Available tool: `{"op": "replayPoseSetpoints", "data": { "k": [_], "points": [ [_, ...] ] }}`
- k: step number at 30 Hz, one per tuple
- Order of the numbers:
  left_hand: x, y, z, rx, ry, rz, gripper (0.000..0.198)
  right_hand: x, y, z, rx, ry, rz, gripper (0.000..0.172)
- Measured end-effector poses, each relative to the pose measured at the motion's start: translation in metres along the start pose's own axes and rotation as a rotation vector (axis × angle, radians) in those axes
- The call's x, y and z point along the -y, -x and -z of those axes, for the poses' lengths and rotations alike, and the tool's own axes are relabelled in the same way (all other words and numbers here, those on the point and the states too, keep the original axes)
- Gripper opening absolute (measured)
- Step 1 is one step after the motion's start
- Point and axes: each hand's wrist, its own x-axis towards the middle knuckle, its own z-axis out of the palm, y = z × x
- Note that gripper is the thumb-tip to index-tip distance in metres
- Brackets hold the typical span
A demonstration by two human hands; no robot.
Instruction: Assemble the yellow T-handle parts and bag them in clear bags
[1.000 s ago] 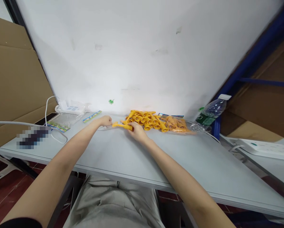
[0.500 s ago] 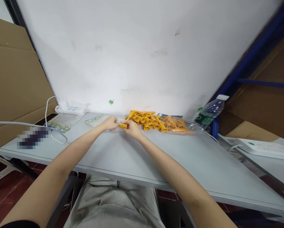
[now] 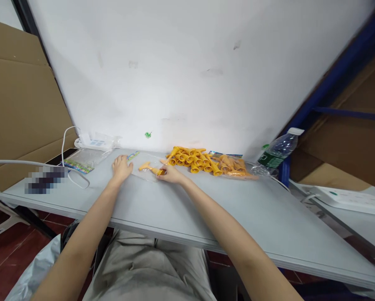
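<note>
My left hand (image 3: 122, 168) lies over the header end of a clear plastic bag (image 3: 143, 175), its fingers bent and slightly apart. Inside the bag's far part is an orange-yellow horn-shaped piece (image 3: 145, 166). My right hand (image 3: 171, 173) is closed on another yellow horn piece (image 3: 157, 171) at the bag's right end. Just right of that hand, a pile of yellow horn pieces (image 3: 195, 159) sits against the wall. A filled clear bag of orange pieces (image 3: 234, 165) lies beside the pile.
On the table (image 3: 187, 209), flat bags with colourful headers (image 3: 80, 167), a white power strip (image 3: 96, 143) and a cable are at the left. A plastic bottle (image 3: 277, 152) leans at the right. Cardboard (image 3: 18, 104) stands far left.
My left hand has moved left, from beside my right hand to the bag's header end. A horn piece now shows inside the bag. My right hand has stayed near the pile.
</note>
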Motion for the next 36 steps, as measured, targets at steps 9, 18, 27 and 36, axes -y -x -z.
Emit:
{"op": "replayPoseSetpoints", "data": {
  "k": [9, 18, 27, 36],
  "points": [
    [0.018, 0.003, -0.015, 0.320, -0.148, 0.000, 0.061, 0.025, -0.010, 0.017, -0.063, 0.036, -0.046, 0.015],
    [0.019, -0.002, -0.018, 0.301, -0.062, 0.008, 0.058, 0.036, -0.008, 0.020, 0.136, 0.343, 0.116, 0.017],
    [0.019, -0.004, -0.020, 0.259, 0.003, 0.028, 0.056, 0.016, -0.022, 0.012, 0.415, -0.441, -0.242, 0.021],
    [0.018, -0.008, -0.023, 0.232, 0.108, 0.061, 0.061, 0.035, -0.039, -0.031, 0.137, -0.652, -0.249, 0.013]
  ]
}}
